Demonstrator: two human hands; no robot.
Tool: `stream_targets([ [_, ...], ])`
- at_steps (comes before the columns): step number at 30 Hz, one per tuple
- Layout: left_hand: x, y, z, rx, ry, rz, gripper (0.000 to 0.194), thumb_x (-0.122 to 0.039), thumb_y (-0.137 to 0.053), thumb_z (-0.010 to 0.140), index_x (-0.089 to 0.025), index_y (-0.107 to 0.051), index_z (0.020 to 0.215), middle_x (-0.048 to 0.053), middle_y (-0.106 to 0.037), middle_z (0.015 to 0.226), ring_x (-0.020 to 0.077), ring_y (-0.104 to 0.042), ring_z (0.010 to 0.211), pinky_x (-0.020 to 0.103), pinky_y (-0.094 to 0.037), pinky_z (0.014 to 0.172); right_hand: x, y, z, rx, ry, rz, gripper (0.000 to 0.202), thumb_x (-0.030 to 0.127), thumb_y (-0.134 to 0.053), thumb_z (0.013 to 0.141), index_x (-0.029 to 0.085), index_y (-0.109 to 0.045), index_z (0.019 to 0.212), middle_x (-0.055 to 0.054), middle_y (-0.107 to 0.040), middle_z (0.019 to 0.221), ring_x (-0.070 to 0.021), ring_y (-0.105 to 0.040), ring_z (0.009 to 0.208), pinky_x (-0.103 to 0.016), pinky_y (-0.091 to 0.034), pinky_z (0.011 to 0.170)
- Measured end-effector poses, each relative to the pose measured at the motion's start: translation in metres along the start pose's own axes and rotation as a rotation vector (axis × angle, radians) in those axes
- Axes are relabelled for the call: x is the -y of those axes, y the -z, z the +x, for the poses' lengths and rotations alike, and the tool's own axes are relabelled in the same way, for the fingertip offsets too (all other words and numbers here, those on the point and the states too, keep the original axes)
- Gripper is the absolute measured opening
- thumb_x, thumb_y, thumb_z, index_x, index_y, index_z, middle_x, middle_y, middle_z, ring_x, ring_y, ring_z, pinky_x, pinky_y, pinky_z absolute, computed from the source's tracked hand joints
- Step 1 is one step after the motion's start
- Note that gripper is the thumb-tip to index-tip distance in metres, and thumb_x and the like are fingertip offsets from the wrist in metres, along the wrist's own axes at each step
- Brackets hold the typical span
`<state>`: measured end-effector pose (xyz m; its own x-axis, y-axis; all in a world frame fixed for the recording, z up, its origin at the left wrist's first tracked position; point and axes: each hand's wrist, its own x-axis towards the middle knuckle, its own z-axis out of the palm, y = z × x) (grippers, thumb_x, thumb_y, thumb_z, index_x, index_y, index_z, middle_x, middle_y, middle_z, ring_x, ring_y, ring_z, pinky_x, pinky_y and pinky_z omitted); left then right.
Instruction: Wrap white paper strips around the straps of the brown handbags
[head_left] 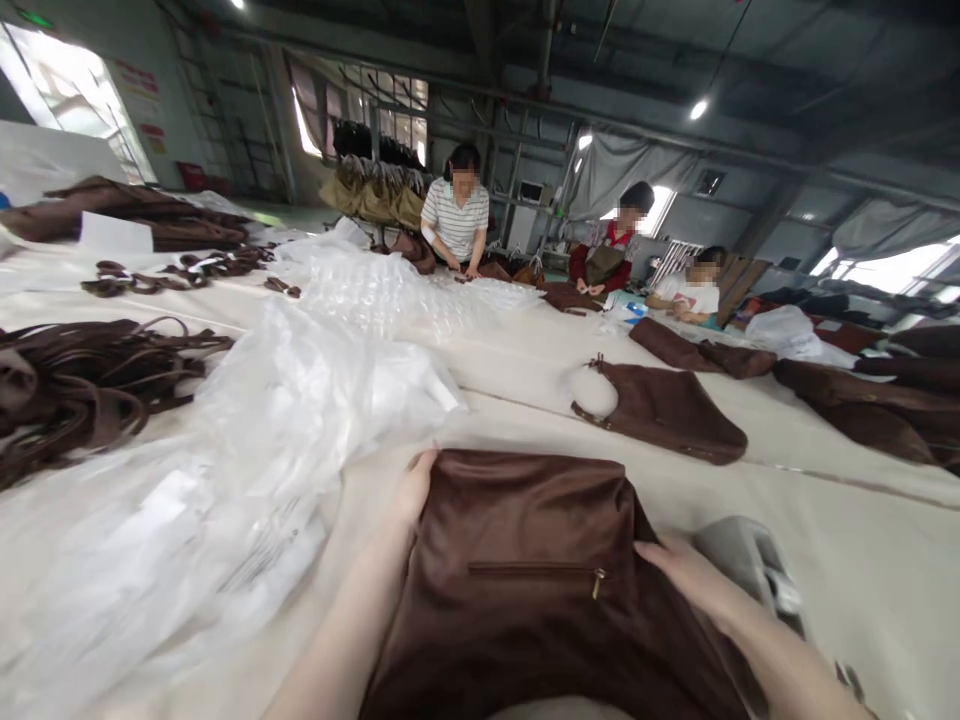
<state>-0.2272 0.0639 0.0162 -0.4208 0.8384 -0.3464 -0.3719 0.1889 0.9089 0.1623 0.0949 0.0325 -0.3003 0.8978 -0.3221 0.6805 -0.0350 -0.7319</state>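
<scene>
A dark brown bag point(525, 520) with a zipped pocket lies in front of me, its zipper pull hanging at the right end of the zip. My left hand point(420, 485) grips the bag's upper left corner, its fingers partly hidden behind the edge. On the other side, my right hand point(679, 568) holds the bag's right edge, fingers pressed against the material. Just right of that hand sits a grey tape dispenser-like object point(742, 560). Clear plastic bags point(277, 400) are heaped to the left of the brown bag.
Brown straps point(90, 385) are piled at the left. Another brown bag point(667, 405) lies beyond on the pale table point(517, 400), with more bags point(870, 405) to the right. Several people stand or sit at the table's far side. A brown stack point(150, 215) is at the far left.
</scene>
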Motion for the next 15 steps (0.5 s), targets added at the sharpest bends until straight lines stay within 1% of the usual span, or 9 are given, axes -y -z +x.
stream_targets([
  [2,0.003,-0.002,-0.003,0.126,0.013,-0.023,0.041,-0.05,-0.05,0.083,-0.015,-0.064,0.098,0.008,-0.071,0.092,0.0274,-0.063,0.097,0.04,-0.047,0.088,-0.005,-0.019,-0.008,-0.093,0.06,-0.349,0.031,0.036,-0.052,0.074,0.019,-0.069,0.093,-0.013,-0.07,0.099,-0.0327,-0.063,0.098,-0.045,-0.046,0.09],
  [4,0.008,-0.003,-0.003,0.197,0.021,-0.068,0.042,-0.05,-0.053,0.082,-0.014,-0.063,0.1,0.008,-0.071,0.091,0.0269,-0.064,0.093,0.041,-0.049,0.085,0.0,-0.025,-0.016,-0.319,0.137,-0.628,0.038,0.03,-0.052,0.074,0.013,-0.064,0.106,-0.019,-0.063,0.113,-0.0356,-0.059,0.105,-0.049,-0.043,0.093],
  [6,0.012,-0.003,0.0,0.207,0.012,-0.103,0.041,-0.049,-0.055,0.081,-0.015,-0.062,0.102,0.007,-0.071,0.091,0.0262,-0.065,0.091,0.04,-0.049,0.084,0.018,-0.028,-0.025,-0.524,0.245,-0.734,0.05,0.028,-0.049,0.078,0.008,-0.052,0.124,-0.023,-0.05,0.13,-0.0359,-0.05,0.117,-0.05,-0.039,0.099],
  [7,0.014,-0.003,0.001,0.219,0.0,-0.114,0.041,-0.048,-0.055,0.081,-0.015,-0.061,0.104,0.007,-0.071,0.092,0.026,-0.065,0.092,0.04,-0.05,0.084,0.03,-0.032,-0.029,-0.57,0.323,-0.741,0.054,0.03,-0.048,0.081,0.009,-0.045,0.131,-0.021,-0.043,0.137,-0.0344,-0.045,0.123,-0.049,-0.036,0.102],
  [8,0.015,-0.004,0.003,0.238,-0.017,-0.122,0.042,-0.047,-0.055,0.081,-0.015,-0.06,0.106,0.007,-0.071,0.095,0.0259,-0.065,0.093,0.04,-0.05,0.085,0.043,-0.038,-0.032,-0.557,0.411,-0.737,0.057,0.033,-0.048,0.083,0.012,-0.041,0.135,-0.018,-0.038,0.142,-0.0323,-0.039,0.128,-0.048,-0.033,0.105],
  [9,0.016,-0.005,0.004,0.254,-0.037,-0.127,0.042,-0.047,-0.054,0.081,-0.015,-0.059,0.109,0.008,-0.07,0.097,0.0258,-0.064,0.094,0.04,-0.049,0.086,0.056,-0.048,-0.034,-0.483,0.502,-0.732,0.059,0.036,-0.05,0.083,0.017,-0.039,0.138,-0.013,-0.033,0.146,-0.0306,-0.034,0.131,-0.047,-0.031,0.107],
  [12,0.017,-0.008,-0.001,0.293,-0.112,-0.119,0.045,-0.045,-0.052,0.083,-0.016,-0.055,0.117,0.009,-0.068,0.108,0.0255,-0.063,0.1,0.04,-0.048,0.091,0.074,-0.089,-0.029,-0.184,0.708,-0.715,0.064,0.045,-0.056,0.08,0.028,-0.037,0.139,-0.004,-0.023,0.152,-0.0296,-0.024,0.137,-0.047,-0.028,0.109],
  [13,0.017,-0.009,-0.004,0.304,-0.139,-0.102,0.046,-0.045,-0.052,0.083,-0.017,-0.054,0.12,0.009,-0.066,0.111,0.0254,-0.062,0.103,0.04,-0.047,0.093,0.072,-0.103,-0.024,-0.14,0.745,-0.711,0.066,0.047,-0.056,0.08,0.03,-0.036,0.14,-0.003,-0.022,0.152,-0.0301,-0.023,0.137,-0.048,-0.027,0.109],
  [15,0.018,-0.01,-0.01,0.313,-0.198,-0.033,0.048,-0.044,-0.054,0.081,-0.021,-0.052,0.123,0.007,-0.062,0.12,0.0248,-0.058,0.11,0.039,-0.045,0.096,0.058,-0.126,-0.01,-0.195,0.778,-0.708,0.069,0.05,-0.055,0.08,0.031,-0.032,0.142,-0.004,-0.023,0.152,-0.0311,-0.024,0.136,-0.051,-0.025,0.109],
])
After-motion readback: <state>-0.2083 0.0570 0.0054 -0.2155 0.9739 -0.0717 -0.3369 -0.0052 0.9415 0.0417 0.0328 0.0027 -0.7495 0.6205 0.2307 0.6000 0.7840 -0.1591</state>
